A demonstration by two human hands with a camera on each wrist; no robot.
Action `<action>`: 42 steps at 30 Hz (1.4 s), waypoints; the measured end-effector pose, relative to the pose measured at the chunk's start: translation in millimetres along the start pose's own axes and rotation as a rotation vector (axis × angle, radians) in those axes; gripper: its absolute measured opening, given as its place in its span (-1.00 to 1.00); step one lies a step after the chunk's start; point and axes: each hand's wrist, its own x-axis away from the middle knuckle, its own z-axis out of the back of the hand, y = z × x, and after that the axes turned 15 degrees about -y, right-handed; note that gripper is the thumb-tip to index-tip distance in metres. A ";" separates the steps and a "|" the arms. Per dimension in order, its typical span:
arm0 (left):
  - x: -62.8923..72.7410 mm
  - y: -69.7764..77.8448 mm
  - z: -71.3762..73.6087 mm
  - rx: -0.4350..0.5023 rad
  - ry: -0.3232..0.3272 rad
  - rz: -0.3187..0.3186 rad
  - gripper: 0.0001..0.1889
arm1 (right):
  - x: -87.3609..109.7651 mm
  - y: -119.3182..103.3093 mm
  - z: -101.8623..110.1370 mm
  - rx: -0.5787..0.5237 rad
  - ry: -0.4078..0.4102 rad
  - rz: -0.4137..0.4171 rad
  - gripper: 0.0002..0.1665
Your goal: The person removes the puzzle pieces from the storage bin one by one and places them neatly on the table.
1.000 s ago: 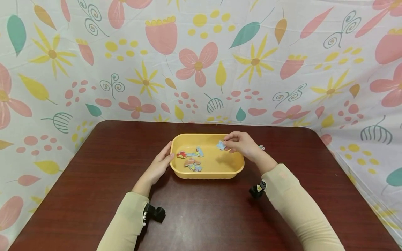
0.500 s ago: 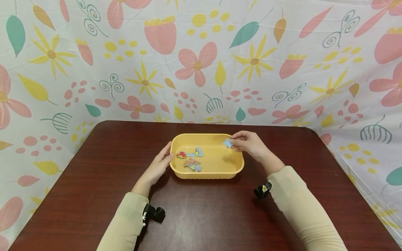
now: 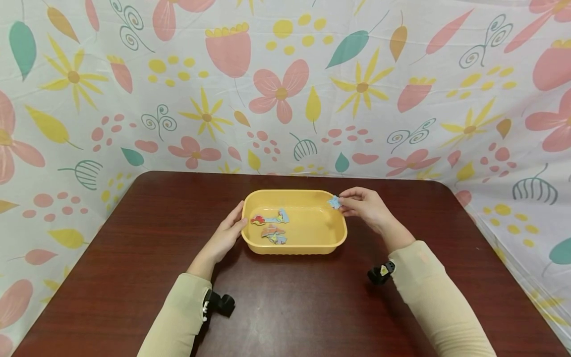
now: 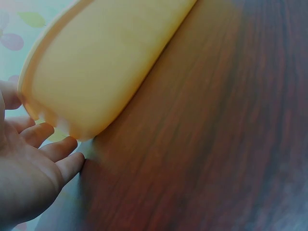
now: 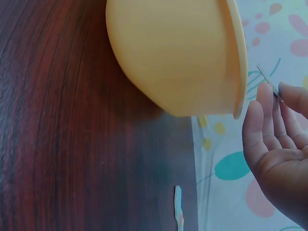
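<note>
A shallow yellow plastic tray stands on the dark wooden table. At its left end, my left hand holds the rim, thumb over the edge and fingers against the outer wall. My right hand pinches a thin light-blue puzzle piece between thumb and fingers, over the tray's far right corner; the right wrist view shows this piece edge-on. Inside the tray, toward the left, lie a red piece, a pale blue piece and an orange-and-blue cluster of pieces.
Another thin flat piece lies on the table to the right of the tray, hidden behind the right hand in the head view. A flower-print cloth hangs behind the table. Each wrist bears a small black camera.
My right hand has moved to the right with the light-blue piece, from above the tray's inside to its right rim. The left hand and the tray have stayed in place.
</note>
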 end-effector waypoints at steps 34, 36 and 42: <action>-0.3 -1.8 2.0 0.000 -0.006 -0.014 -0.37 | 26.4 30.6 44.4 -0.153 0.118 0.037 -0.73; 0.5 -2.2 1.9 -0.018 -0.010 -0.028 -0.35 | 28.5 32.2 47.0 -0.144 0.134 0.032 -0.72; 1.3 -3.4 2.5 -0.039 -0.014 -0.047 -0.35 | 35.1 36.4 56.6 -0.159 0.155 0.030 -0.67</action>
